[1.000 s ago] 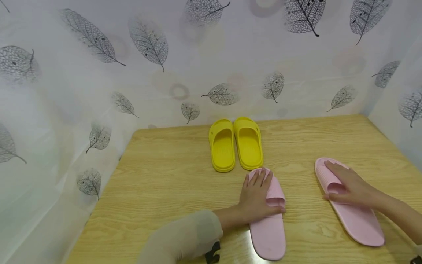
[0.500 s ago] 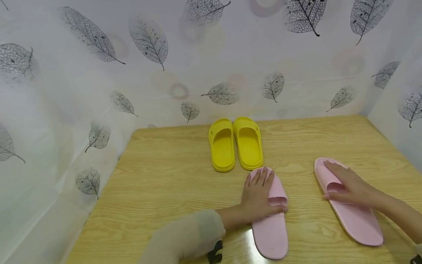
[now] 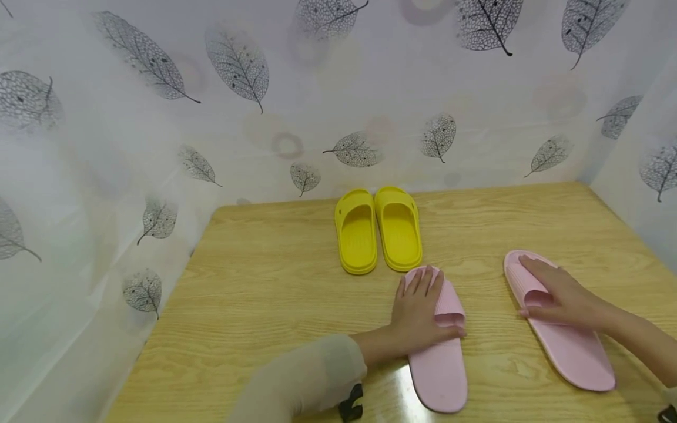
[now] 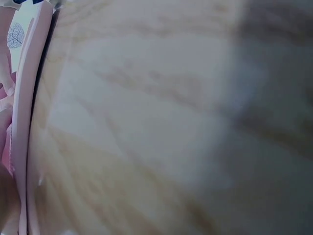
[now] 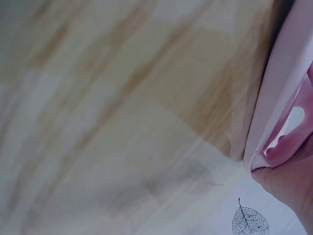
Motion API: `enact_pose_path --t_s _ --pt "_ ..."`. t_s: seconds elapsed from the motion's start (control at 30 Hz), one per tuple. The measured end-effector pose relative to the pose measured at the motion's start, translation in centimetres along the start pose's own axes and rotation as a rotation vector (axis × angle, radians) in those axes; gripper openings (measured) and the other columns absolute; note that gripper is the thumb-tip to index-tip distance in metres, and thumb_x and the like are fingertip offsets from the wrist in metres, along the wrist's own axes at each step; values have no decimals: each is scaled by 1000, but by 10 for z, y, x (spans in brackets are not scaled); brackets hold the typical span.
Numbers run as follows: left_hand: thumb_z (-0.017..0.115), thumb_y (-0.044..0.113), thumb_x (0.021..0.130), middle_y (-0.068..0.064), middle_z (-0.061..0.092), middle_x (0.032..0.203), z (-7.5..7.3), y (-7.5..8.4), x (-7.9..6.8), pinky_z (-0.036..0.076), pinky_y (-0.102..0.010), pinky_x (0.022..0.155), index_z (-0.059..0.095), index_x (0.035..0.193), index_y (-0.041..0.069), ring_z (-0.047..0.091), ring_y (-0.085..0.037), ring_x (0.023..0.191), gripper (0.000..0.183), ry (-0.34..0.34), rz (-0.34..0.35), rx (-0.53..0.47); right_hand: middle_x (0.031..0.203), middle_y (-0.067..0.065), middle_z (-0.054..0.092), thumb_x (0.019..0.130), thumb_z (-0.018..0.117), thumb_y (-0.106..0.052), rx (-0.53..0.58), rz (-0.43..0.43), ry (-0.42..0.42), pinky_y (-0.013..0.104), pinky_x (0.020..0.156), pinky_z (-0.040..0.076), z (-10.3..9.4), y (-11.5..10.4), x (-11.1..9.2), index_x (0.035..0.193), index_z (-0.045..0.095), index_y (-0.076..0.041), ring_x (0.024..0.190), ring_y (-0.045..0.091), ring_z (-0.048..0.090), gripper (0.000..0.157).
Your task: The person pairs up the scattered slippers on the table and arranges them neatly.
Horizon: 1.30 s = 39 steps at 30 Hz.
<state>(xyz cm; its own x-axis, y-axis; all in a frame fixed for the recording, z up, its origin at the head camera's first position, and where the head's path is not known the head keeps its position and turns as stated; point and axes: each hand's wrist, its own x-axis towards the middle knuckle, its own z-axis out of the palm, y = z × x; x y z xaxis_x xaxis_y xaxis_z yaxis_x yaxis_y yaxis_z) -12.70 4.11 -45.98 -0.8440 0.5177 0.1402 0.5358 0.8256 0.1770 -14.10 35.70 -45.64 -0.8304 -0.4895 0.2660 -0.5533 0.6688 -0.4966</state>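
Two pink ribbed-strap slippers lie on a wood-grain tabletop, toes pointing away from me. My left hand [image 3: 416,320] rests over the strap of the left pink slipper [image 3: 440,382], its fingers straight and its thumb reaching across to the right edge. Farther right, my right hand [image 3: 570,298] lies on the right pink slipper [image 3: 579,357], fingers extended along the strap and thumb at the left edge. That slipper slants with its toe to the left. The left wrist view catches the left slipper's sole side [image 4: 28,93]; the right wrist view shows the right slipper's edge [image 5: 281,83].
A pair of yellow slippers [image 3: 358,241] stands side by side at the back, just beyond the left pink slipper's toe. White leaf-printed sheeting [image 3: 402,117] walls the back and sides of the wooden tabletop [image 3: 264,276].
The left hand and the pink slipper under it have slid a little to the right. The right hand and its slipper stay nearly where they were, as do the yellow slippers.
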Motion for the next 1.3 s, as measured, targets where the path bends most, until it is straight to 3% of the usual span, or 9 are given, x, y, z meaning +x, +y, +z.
enact_pose_path --t_s 0.17,0.5,0.73,1.3 --pt "53 81 70 -5 19 158 -1 2 1 20 -48 115 17 153 16 15 -19 145 111 -4 -5 -2 142 38 30 67 81 -17 -3 -10 3 72 104 -4 -1 0 1 147 24 3 142 7 5 101" --pt "49 82 71 -6 18 158 1 4 4 18 -49 115 16 153 16 15 -21 145 110 -13 1 -7 142 38 30 66 81 -17 -2 -12 4 72 103 -5 0 2 0 147 24 2 142 6 4 101" --pt "49 82 71 -6 20 158 0 7 6 19 -49 114 18 152 15 17 -21 145 110 -2 7 7 142 37 30 66 81 -18 -1 -19 0 71 105 -5 0 2 2 147 24 2 135 -10 1 101" --pt "47 83 71 -6 19 158 2 13 11 18 -47 115 15 153 17 16 -21 145 110 -7 4 24 142 37 31 66 82 -18 -6 -22 3 71 105 -4 0 2 3 147 25 2 135 -10 2 101"
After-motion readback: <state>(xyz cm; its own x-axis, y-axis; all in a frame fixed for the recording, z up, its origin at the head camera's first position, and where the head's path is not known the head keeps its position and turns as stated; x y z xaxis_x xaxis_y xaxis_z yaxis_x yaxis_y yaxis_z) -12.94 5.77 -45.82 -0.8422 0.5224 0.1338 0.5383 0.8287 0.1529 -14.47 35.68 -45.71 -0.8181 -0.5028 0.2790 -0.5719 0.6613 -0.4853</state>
